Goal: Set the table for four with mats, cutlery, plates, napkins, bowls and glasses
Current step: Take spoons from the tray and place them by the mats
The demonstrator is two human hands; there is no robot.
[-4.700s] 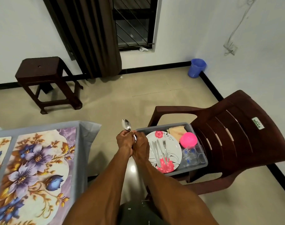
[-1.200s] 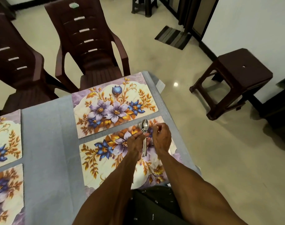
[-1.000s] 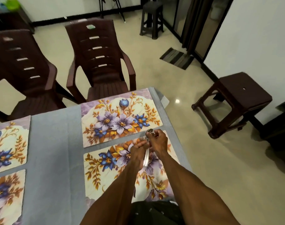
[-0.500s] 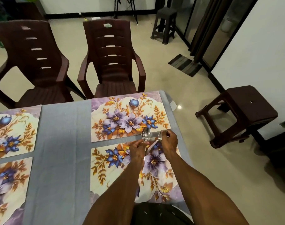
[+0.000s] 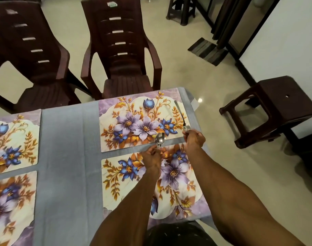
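Landmark: far-right mat [image 5: 139,121], at the surface [image 5: 68,148] corner.
Mats: four laid; two left of landmark, one just nearer.
Left hand [image 5: 151,157]: just near of landmark, fingers pinching spoon [image 5: 160,139], bowl raised over its near edge.
Right hand [image 5: 194,139]: at landmark's right near corner, fingers pinching a utensil [image 5: 181,114] lying along its right border; type unclear.
Progress: early; no plates, napkins, bowls, glasses visible.
Edges: surface drops off just right of utensil; chair [image 5: 121,55] beyond, stool [image 5: 274,107] well right.

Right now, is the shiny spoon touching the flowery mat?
Cannot tell. In the head view the left hand holds the spoon by its handle, its bowl over the far mat's near edge, but from above no gap or contact shows.
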